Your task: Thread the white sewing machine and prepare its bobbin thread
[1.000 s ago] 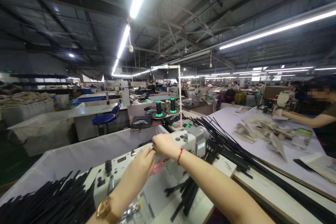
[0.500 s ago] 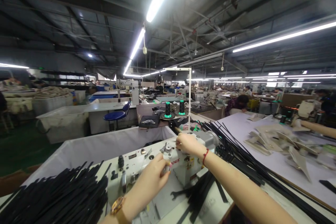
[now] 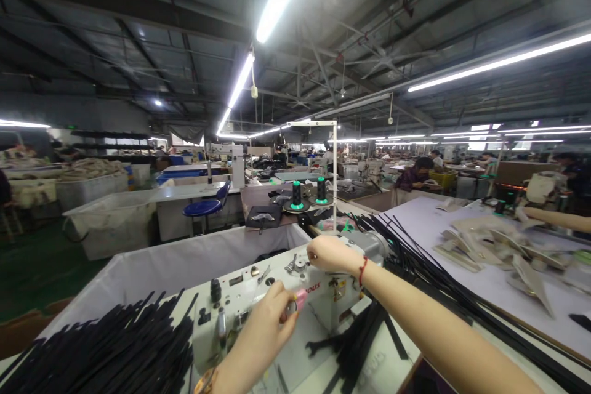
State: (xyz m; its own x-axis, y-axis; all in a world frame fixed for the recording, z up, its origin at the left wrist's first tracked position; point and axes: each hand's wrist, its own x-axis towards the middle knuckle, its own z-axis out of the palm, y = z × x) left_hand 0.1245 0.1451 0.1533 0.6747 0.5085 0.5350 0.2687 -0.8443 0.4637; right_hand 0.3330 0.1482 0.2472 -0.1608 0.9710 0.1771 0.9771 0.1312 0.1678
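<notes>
A white sewing machine (image 3: 318,314) stands before me, with red lettering on its side. My left hand (image 3: 268,320) is closed around a small pink object (image 3: 301,300) with a metallic-looking part. It is over the machine's front face, and the object's kind is unclear. My right hand (image 3: 333,253) reaches across the machine's top with curled fingers, close to the silver tension knobs (image 3: 299,265). What its fingertips hold, if anything, is hidden. Behind the machine, two cones of black thread (image 3: 297,194) sit on a white thread stand (image 3: 335,166).
Many black straps (image 3: 106,345) are heaped at the left, and long black strips (image 3: 443,283) run along the right. A few lie below the machine arm. Beige pieces (image 3: 503,252) cover part of the right table, where another person's arm (image 3: 554,218) reaches in. A white-lined bin (image 3: 184,258) lies beyond.
My left hand has turned slightly, so more of the pink object shows. The right hand stays near the machine's top, its fingers curled more tightly. The view has shifted a little.
</notes>
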